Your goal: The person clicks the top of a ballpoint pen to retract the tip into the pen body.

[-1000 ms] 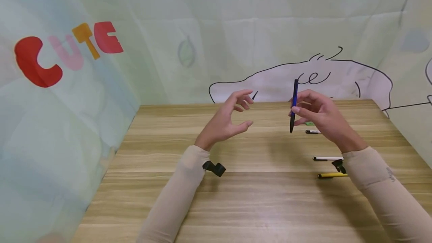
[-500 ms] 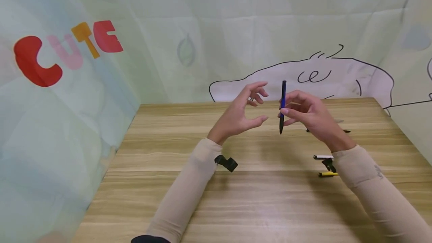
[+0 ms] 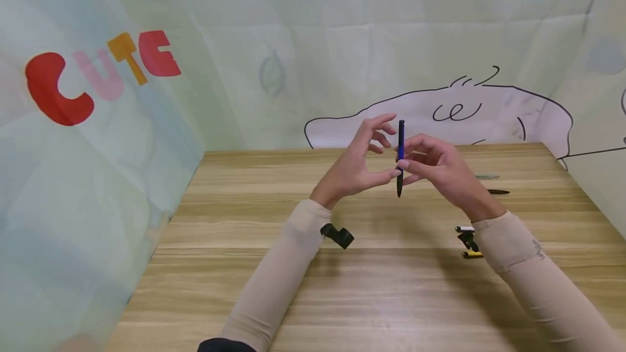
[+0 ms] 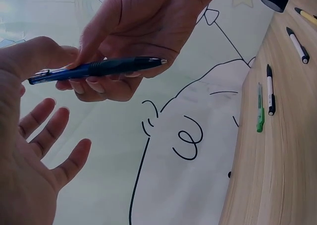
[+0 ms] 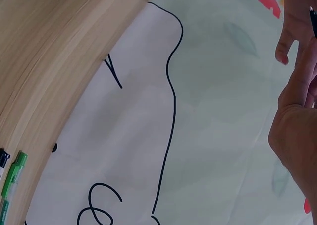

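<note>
A blue pen point(image 3: 401, 143) with a dark grip stands nearly upright above the table in the head view, point down. My right hand point(image 3: 437, 164) pinches it between thumb and fingers. From the left, my left hand point(image 3: 359, 162) reaches up to it, fingers spread and thumb tip at the barrel. The left wrist view has the pen point(image 4: 99, 70) lying crosswise, with the left thumb against or just beside its rear half; contact is hard to tell. Other fingers of the left hand point(image 4: 29, 175) are apart from it. Only the pen's tip point(image 5: 313, 22) shows in the right wrist view.
Several pens lie on the wooden table point(image 3: 293, 265) at the right: a green pen point(image 4: 260, 108), a white pen point(image 4: 270, 91), another white pen point(image 4: 297, 45) and a yellow pen point(image 4: 306, 14). A printed cloth point(image 3: 293, 42) stands behind the table.
My right hand has carried the blue pen leftward. My left hand has moved right and slightly up, bringing its thumb to the pen.
</note>
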Motion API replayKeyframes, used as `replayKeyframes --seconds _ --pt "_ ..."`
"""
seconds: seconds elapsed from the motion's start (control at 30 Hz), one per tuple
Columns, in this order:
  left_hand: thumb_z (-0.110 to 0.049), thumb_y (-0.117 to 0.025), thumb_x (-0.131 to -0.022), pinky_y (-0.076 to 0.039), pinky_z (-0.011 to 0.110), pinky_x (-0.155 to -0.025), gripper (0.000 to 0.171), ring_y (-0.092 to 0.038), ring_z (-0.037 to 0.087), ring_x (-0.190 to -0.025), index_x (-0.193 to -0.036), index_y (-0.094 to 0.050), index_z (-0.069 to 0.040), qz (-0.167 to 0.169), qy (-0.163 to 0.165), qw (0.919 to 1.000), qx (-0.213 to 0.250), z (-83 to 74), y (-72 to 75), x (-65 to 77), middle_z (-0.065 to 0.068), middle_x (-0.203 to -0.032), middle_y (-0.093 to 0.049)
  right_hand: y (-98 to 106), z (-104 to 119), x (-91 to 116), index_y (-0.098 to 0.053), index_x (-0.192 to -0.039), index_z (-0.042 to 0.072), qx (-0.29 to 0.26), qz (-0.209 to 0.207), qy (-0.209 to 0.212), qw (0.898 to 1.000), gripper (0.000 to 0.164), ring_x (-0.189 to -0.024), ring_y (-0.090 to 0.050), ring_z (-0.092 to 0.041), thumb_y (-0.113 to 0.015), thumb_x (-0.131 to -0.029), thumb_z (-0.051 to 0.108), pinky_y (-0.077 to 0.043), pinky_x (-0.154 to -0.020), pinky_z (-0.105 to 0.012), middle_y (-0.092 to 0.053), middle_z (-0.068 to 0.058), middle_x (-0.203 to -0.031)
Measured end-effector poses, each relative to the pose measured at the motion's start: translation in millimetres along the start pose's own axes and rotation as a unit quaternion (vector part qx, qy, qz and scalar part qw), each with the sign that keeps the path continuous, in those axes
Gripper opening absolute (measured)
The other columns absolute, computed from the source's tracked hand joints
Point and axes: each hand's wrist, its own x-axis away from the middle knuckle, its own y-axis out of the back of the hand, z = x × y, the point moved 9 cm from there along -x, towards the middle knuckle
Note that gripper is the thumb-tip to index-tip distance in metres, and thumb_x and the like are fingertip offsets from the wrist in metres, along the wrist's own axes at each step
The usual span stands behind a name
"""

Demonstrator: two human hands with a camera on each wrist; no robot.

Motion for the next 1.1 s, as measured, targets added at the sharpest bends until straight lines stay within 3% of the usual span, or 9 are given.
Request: replayKeyframes --seconds 0.3,0.43,0.63,0.97,1.1 --pt "-0.012 -0.082 -0.083 -0.05 0.036 -0.095 0.093 -0.049 0.018 -0.114 -0.156 -0.026 -0.014 0.009 -0.017 0.9991 -0.038 -1.2 -6.0 -2.4 0.01 -0.135 -0.04 -4.8 -1.0 -1.6 -0.06 -0.115 -0.002 -0.005 -0.004 -0.003 1.0 0.018 -0.094 -0.07 -0.022 -0.064 -0.099 0.008 -0.062 -0.076 -0.039 -0.061 -0.016 -0.109" --pt "-0.009 -0.082 -0.082 -0.051 0.039 -0.095 0.095 -0.051 0.018 -0.113 -0.157 -0.024 -0.015 0.012 -0.014 0.9993 -0.033 0.0 -7.9 -0.9 0.01 -0.134 -0.041 -5.4 -1.6 -2.2 -0.06 -0.114 -0.001 -0.002 -0.012 -0.006 1.0 0.019 -0.093 -0.07 -0.023 -0.064 -0.1 0.009 -0.062 -0.076 -0.039 -0.06 -0.022 -0.11" --pt "-0.007 -0.082 -0.082 -0.051 0.044 -0.094 0.097 -0.052 0.017 -0.113 -0.157 -0.022 -0.015 0.014 -0.008 0.9995 -0.026 3.2 -10.4 1.1 0.009 -0.133 -0.042 -5.7 -3.4 -1.3 -0.062 -0.113 -0.001 0.005 -0.026 -0.011 1.0 0.018 -0.091 -0.07 -0.024 -0.066 -0.099 0.011 -0.062 -0.075 -0.038 -0.064 -0.019 -0.106" --pt "-0.007 -0.082 -0.083 -0.051 0.039 -0.094 0.097 -0.051 0.017 -0.113 -0.157 -0.02 -0.017 0.019 0.001 0.9996 -0.023 5.2 -12.0 2.1 0.009 -0.133 -0.042 -5.3 -4.1 -1.1 -0.062 -0.113 -0.002 0.006 -0.03 -0.004 1.0 0.019 -0.092 -0.07 -0.023 -0.066 -0.099 0.01 -0.062 -0.075 -0.038 -0.064 -0.016 -0.107" --pt "-0.007 -0.081 -0.083 -0.049 0.031 -0.094 0.097 -0.051 0.018 -0.114 -0.157 -0.02 -0.017 0.021 0.004 0.9995 -0.022 5.6 -12.5 2.8 0.008 -0.133 -0.042 -4.6 -4.3 -1.3 -0.062 -0.114 -0.002 0.009 -0.031 -0.007 0.999 0.02 -0.093 -0.069 -0.024 -0.066 -0.099 0.011 -0.062 -0.075 -0.039 -0.063 -0.017 -0.111"
